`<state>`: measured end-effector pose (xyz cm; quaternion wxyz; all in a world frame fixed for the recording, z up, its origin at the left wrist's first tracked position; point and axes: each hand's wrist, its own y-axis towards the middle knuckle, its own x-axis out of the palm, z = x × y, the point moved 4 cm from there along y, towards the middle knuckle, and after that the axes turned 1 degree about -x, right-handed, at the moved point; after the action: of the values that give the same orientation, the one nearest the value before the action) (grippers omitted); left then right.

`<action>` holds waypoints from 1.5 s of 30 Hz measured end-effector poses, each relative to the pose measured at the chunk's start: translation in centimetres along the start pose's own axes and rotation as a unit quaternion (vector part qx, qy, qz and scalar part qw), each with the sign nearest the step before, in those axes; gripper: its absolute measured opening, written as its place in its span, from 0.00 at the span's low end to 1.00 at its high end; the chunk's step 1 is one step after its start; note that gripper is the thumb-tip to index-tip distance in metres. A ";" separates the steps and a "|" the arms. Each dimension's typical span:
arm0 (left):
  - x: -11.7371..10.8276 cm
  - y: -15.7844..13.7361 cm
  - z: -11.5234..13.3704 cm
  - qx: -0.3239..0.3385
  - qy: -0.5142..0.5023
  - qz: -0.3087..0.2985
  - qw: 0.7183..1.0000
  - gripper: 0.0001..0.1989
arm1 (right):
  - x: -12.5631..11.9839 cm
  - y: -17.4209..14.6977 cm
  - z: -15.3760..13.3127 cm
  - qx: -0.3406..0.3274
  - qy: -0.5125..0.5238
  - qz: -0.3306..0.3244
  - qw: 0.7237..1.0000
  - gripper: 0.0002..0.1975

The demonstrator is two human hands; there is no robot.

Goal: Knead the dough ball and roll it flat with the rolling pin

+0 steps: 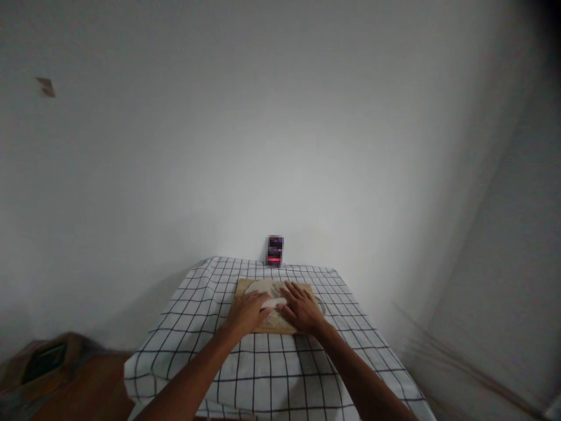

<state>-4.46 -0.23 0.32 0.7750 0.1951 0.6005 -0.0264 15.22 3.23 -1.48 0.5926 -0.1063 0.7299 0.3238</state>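
A pale, flattened piece of dough [272,302] lies on a light wooden board [280,328]. My left hand [248,311] rests on the dough's left side, its fingers stretched forward and the thumb pointing inward. On the right side, my right hand [300,307] lies flat with the fingers spread over the dough. Both palms face down, and neither hand is wrapped around anything. Parts of the dough and board are hidden beneath the hands.
A white cloth with dark checks [272,374] covers the table. At its far edge a phone-like dark object [274,251], blurred out, leans on the white wall [280,146]. A brown box [46,362] is low at left; blurred cables [468,365] run at right.
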 end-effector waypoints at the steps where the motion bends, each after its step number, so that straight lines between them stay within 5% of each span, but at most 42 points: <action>1: 0.3 0.3 -0.1 -0.001 0.001 0.003 1.000 0.23 | 0.0 0.1 0.0 -0.003 -0.013 0.000 1.000 0.32; 8: 1.7 1.9 -1.2 0.005 0.001 0.012 1.000 0.27 | 0.5 1.2 0.2 0.008 -0.034 0.015 0.999 0.32; 26: 0.9 4.8 -1.7 0.015 0.030 0.030 0.999 0.25 | 0.8 5.3 1.2 0.064 -0.010 -0.033 0.997 0.24; 38: 1.8 1.4 0.1 0.022 0.060 0.150 0.987 0.25 | 1.0 2.0 0.9 0.063 0.029 -0.024 0.997 0.25; 45: 2.4 -1.0 1.8 0.018 0.067 0.143 0.987 0.28 | 0.3 -0.5 -0.3 0.092 0.033 -0.035 0.995 0.28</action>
<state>-2.43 -1.27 -1.84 0.7252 0.2942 0.6165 0.0864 15.15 2.78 -1.94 0.5860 -0.0873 0.7718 0.2309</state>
